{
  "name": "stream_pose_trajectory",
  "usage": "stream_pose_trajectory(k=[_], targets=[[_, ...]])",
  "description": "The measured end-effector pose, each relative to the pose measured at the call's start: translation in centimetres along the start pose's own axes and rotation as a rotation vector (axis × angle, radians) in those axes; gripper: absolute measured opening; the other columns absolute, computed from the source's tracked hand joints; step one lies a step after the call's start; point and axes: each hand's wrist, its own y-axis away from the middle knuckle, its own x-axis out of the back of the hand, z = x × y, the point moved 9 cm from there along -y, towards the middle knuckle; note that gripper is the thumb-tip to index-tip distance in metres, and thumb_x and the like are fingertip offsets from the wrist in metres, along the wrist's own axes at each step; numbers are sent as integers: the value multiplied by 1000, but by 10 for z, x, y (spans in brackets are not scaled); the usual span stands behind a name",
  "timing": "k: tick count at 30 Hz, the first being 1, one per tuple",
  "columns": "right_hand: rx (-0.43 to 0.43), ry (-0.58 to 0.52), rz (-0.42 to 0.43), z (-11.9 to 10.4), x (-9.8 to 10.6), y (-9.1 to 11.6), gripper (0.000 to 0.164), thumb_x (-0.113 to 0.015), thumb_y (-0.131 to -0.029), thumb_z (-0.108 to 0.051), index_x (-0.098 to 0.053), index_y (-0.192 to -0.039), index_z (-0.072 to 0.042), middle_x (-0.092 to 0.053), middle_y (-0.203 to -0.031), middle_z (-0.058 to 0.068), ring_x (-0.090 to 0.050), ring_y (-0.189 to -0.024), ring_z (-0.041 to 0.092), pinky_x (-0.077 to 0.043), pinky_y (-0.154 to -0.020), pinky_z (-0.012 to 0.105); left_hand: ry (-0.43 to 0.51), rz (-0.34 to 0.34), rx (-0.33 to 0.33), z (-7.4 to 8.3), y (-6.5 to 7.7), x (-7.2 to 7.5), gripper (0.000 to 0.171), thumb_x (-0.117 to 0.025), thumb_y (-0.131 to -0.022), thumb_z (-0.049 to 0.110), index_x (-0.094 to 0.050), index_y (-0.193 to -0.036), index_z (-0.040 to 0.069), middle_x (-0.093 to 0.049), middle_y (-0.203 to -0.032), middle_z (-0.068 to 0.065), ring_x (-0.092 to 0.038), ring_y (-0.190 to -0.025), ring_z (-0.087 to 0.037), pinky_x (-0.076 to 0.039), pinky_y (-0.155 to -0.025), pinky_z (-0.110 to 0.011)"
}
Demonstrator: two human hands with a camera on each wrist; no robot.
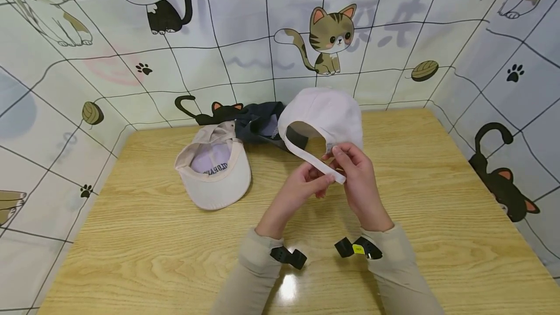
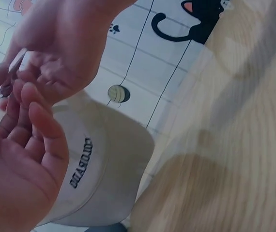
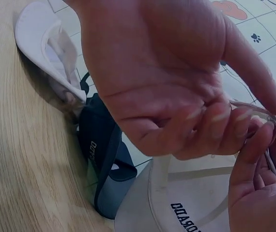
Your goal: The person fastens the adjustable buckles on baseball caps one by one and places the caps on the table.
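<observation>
A pale, nearly white baseball cap (image 1: 334, 111) is held up with its back opening facing me. My left hand (image 1: 293, 193) pinches the loose strap (image 1: 308, 157) near its end, thumb on top. Close beside it, my right hand (image 1: 360, 176) holds the cap's back edge and strap end between thumb and fingers. In the right wrist view, curled fingers of the right hand (image 3: 162, 72) partly hide the small fastening. Dark lettering shows inside the cap (image 2: 123, 150) in the left wrist view.
A beige cap (image 1: 218, 191) lies upturned on the wooden table (image 1: 153, 247) to the left. Behind it sits a dark navy cap (image 1: 255, 120), partly covered by the held cap. A cat-patterned cloth (image 1: 245, 62) rises behind the table and along both sides.
</observation>
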Motion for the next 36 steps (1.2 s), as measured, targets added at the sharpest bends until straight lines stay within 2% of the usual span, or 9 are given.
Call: stream_pose_trajectory(k=[5, 10, 13, 19, 24, 28, 36], targets=[[2, 22, -4, 0, 0, 0, 18, -53, -91, -20, -54, -90, -2, -59, -86, 9, -50, -63, 16, -42, -50, 20, 52, 88, 4, -14, -5, 3, 24, -59, -87, 18, -54, -106, 4, -52, -70, -6, -46, -58, -17, -40, -54, -26], [-4, 75, 14, 1, 0, 1, 20, -54, -90, -22, -53, -91, -2, -60, -86, 10, -49, -61, 17, -43, -50, 23, 76, 158, 5, -13, -3, 5, 29, -60, -86, 17, -55, -111, 3, -56, -77, -6, -48, -60, -17, -42, -54, -25], [-16, 91, 29, 3, 1, 2, 23, -54, -90, -23, -53, -92, -1, -61, -86, 11, -49, -61, 16, -43, -49, 24, 78, 208, -5, -11, -2, 9, 27, -60, -86, 18, -57, -111, 6, -57, -78, -8, -49, -61, -17, -42, -55, -26], [-12, 84, 12, 2, 0, 2, 24, -53, -91, -23, -52, -94, 0, -59, -89, 11, -51, -62, 15, -43, -49, 23, 111, 298, -78, -4, 0, 22, 21, -61, -86, 20, -55, -98, 4, -56, -75, -12, -49, -58, -16, -41, -53, -25], [-3, 76, 15, -1, 1, 2, 27, -53, -91, -22, -52, -95, 5, -59, -86, 10, -53, -61, 16, -44, -48, 23, 133, 331, -129, 4, 3, 28, 21, -59, -87, 19, -53, -99, 4, -60, -77, -12, -53, -59, -17, -43, -54, -25], [-1, 61, -11, -2, 0, 2, 23, -53, -91, -21, -53, -94, 1, -59, -87, 10, -56, -63, 17, -44, -49, 22, 162, 359, -162, 6, 5, 33, 19, -57, -88, 19, -49, -99, 5, -62, -78, -9, -55, -60, -17, -44, -56, -26], [-19, 90, -28, -3, 1, 2, 24, -53, -90, -24, -53, -97, 0, -61, -92, 14, -60, -69, 21, -46, -51, 23, 267, 440, -231, 13, 9, 43, 20, -56, -89, 19, -43, -100, 9, -64, -84, -11, -57, -66, -18, -45, -57, -24]])
